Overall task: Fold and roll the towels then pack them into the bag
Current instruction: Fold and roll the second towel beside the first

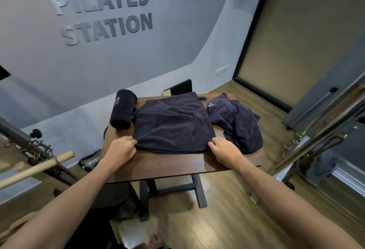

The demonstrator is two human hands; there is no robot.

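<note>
A dark navy towel [173, 122] lies spread and folded flat in the middle of the brown table [173, 164]. My left hand [121, 149] pinches its near left corner and my right hand [225, 149] pinches its near right corner. A rolled navy towel [122, 109] lies at the table's far left. A crumpled navy towel [237, 120] sits in a heap at the right, partly hanging over the table's edge. A clear bag with a black rim [90, 160] sits low at the left, beyond the table's edge, partly hidden by my left arm.
A wooden bar [35, 167] and metal exercise frame [23, 140] stand at the left. More metal frame parts [320, 130] stand at the right. A black board [180, 88] leans behind the table. The floor below is wood, with a bare foot [157, 239] near the bottom.
</note>
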